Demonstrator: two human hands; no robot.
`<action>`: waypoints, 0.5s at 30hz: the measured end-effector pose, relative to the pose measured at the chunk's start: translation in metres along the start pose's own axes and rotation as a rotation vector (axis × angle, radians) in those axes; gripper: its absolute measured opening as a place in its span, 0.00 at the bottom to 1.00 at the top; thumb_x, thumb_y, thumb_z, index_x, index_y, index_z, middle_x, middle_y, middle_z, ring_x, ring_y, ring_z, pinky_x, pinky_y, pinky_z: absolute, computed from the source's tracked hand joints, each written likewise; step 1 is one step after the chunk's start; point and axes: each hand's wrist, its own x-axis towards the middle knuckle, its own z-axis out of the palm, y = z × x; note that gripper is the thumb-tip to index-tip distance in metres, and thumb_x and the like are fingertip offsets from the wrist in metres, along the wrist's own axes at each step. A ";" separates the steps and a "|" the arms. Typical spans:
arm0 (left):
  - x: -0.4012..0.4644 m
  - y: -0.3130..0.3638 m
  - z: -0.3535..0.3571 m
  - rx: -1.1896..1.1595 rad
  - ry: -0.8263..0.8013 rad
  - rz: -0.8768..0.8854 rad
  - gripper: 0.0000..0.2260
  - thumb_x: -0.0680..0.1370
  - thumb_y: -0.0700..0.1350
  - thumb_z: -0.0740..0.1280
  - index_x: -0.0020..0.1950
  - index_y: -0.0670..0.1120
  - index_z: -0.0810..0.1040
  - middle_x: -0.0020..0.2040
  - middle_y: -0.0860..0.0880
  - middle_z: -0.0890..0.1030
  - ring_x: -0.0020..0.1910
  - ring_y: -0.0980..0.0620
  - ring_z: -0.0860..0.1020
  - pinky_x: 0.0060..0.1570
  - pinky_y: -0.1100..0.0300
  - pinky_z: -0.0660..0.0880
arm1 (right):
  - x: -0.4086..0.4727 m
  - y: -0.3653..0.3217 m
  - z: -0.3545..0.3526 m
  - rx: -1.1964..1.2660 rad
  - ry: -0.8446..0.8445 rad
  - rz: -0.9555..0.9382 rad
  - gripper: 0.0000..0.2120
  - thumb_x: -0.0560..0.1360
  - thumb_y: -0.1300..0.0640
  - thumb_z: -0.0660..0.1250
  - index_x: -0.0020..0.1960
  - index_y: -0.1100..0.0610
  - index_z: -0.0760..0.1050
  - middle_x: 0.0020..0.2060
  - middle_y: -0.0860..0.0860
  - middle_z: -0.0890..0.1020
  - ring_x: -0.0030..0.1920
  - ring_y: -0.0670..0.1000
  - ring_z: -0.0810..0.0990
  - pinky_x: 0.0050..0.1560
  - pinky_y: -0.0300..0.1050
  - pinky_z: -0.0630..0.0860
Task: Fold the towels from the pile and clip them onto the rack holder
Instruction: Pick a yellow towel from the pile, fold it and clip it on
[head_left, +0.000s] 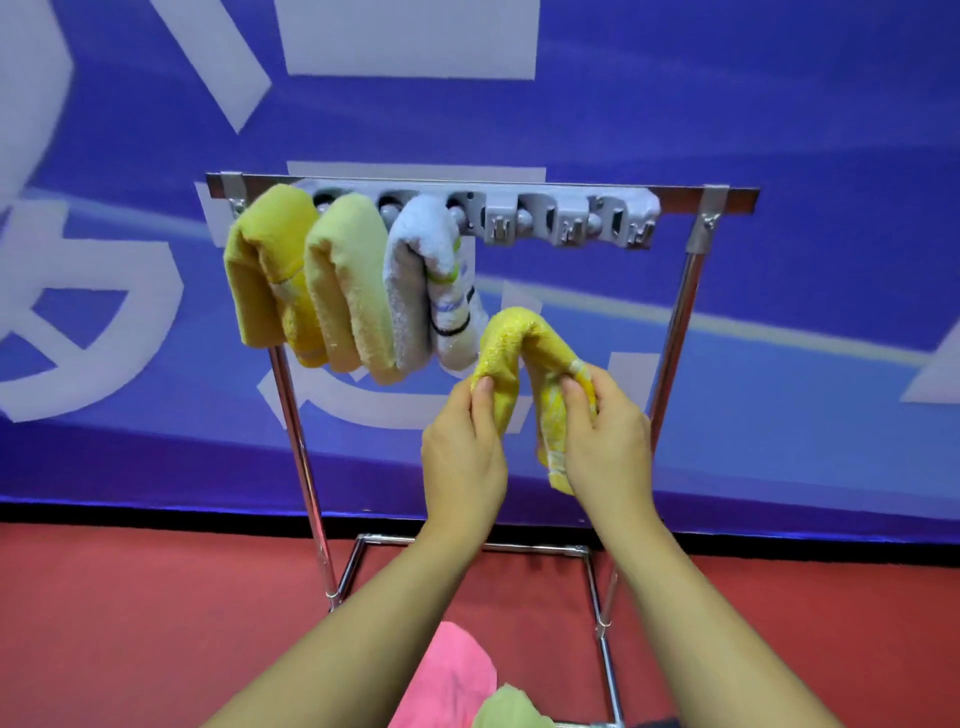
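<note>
A folded bright yellow towel (511, 343) arches upward below the grey clip holder (566, 218) on the metal rack (719, 200). My left hand (462, 452) pinches its left end and my right hand (608, 441) grips its right end. Three folded towels hang clipped on the holder's left part: a deep yellow one (262, 275), a pale yellow one (348, 280) and a white one (415, 275). The clips on the right part of the holder hold nothing. At the bottom edge lies the pile, with a pink towel (452, 675) and a pale green towel (511, 709).
The rack's chrome legs (298, 447) and base frame (589, 566) stand on a red floor (156, 623) before a blue banner wall (779, 130). A black hair tie (449, 327) hangs by the white towel.
</note>
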 end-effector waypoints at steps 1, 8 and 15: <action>0.006 0.013 0.002 -0.028 0.032 0.008 0.14 0.86 0.52 0.57 0.42 0.50 0.72 0.36 0.49 0.77 0.39 0.43 0.73 0.39 0.48 0.68 | 0.008 -0.009 -0.002 -0.005 0.020 -0.012 0.11 0.83 0.52 0.61 0.61 0.50 0.79 0.43 0.51 0.85 0.45 0.55 0.81 0.45 0.52 0.76; 0.056 0.074 0.008 -0.157 0.186 0.045 0.16 0.86 0.51 0.56 0.45 0.47 0.76 0.37 0.50 0.78 0.40 0.48 0.75 0.40 0.52 0.68 | 0.058 -0.064 -0.007 0.034 0.105 -0.140 0.12 0.83 0.49 0.59 0.62 0.47 0.78 0.46 0.49 0.86 0.48 0.56 0.82 0.45 0.54 0.77; 0.094 0.094 0.015 -0.133 0.255 -0.038 0.17 0.87 0.52 0.54 0.47 0.45 0.76 0.43 0.43 0.81 0.47 0.38 0.78 0.45 0.47 0.72 | 0.101 -0.078 0.003 -0.062 0.060 -0.216 0.14 0.83 0.48 0.56 0.63 0.48 0.76 0.45 0.55 0.84 0.46 0.62 0.81 0.41 0.56 0.77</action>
